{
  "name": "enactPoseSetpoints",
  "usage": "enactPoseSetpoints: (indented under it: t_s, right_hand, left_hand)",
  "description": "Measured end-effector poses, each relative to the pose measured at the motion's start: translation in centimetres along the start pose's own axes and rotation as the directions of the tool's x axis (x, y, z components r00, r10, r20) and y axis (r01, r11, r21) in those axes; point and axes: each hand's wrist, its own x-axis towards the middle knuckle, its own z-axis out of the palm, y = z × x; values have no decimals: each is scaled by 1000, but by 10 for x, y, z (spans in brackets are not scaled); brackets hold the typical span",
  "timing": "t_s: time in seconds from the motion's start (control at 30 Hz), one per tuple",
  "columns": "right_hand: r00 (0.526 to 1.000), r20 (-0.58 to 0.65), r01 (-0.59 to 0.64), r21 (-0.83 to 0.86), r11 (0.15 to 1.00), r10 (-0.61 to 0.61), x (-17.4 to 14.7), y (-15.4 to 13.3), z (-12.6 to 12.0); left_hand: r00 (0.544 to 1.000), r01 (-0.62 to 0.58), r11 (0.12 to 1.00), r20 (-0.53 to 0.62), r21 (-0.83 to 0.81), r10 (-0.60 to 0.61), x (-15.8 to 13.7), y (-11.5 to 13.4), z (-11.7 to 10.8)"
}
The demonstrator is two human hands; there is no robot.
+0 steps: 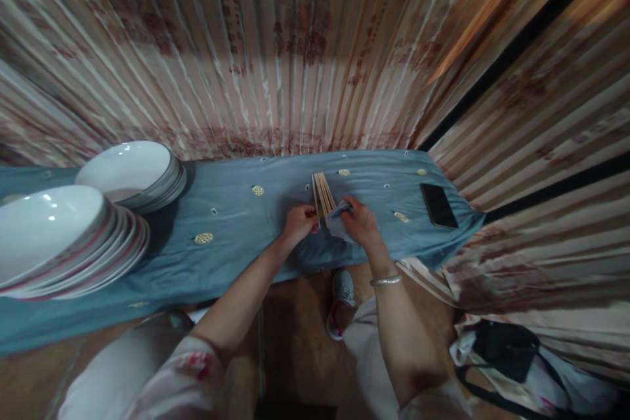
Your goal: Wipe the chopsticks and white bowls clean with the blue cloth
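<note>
Several light wooden chopsticks (325, 191) lie side by side on the blue tablecloth (236, 210), pointing away from me. My left hand (301, 222) is closed, thumb and fingers pinched at the near end of the leftmost chopstick (315, 195), which stands slightly apart from the others. In my right hand (361, 222) is a crumpled grey cloth (337, 223), gripped right beside the near ends of the bunch. The cloth hides part of those ends. A silvery bracelet (386, 281) circles my right wrist.
Two stacks of white bowls stand at the left: a nearer stack (115, 256) with red rims and a farther one (172, 187). A black phone (439, 205) lies near the right end. Pleated curtains (295, 79) hang behind. A bag (506, 351) rests at lower right.
</note>
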Motion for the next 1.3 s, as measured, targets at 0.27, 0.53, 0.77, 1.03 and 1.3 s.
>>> enactPoseSetpoints:
  t_s: [0.27,0.53,0.77,1.03,1.3]
  right_hand:
    - [996,58,-69,-98,993,75,8,15,-15]
    - [976,206,-47,-124,991,72,17,15,-2]
    - [962,266,-24,-132,991,59,19,13,9]
    - [944,327,16,-140,990,31,17,6,1]
    - [936,351,20,-143,990,32,15,1,-3]
  left_hand:
    - [999,11,993,39,114,-16,11,8,1]
    - [1000,-24,995,21,100,22,23,9,12]
    - [999,-21,995,27,101,18,29,13,17]
    - [999,-9,993,38,117,5,32,16,22]
    - [999,-8,991,39,133,3,32,20,25]
